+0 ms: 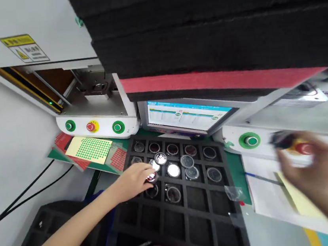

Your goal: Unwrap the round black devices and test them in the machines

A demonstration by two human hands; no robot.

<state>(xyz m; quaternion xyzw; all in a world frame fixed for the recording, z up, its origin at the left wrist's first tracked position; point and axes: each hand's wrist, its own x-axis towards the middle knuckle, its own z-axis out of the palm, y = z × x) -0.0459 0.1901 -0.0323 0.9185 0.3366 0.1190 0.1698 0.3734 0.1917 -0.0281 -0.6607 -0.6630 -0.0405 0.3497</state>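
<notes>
In the head view, my left hand (135,181) is over the left part of a black foam tray (193,215). Its thumb and fingers are closed on a shiny round glass-faced disc (151,177) with a metal rim. More such discs lie in the tray's upper compartments; one disc (160,158) rests across a divider, and another disc (187,161) overlaps its neighbour. My right hand (309,165), smeared by motion, is raised in front of the right-hand machine's panel. Between its thumb and fingers is a dark round piece (282,140), too blurred to make out closely.
A press machine with a button panel (104,126) stands at the left, a monitor (187,114) behind the tray. A black foam stack (200,26) fills the top. Sticker sheets (91,149) lie left; a pen (263,178) and papers (257,191) lie right.
</notes>
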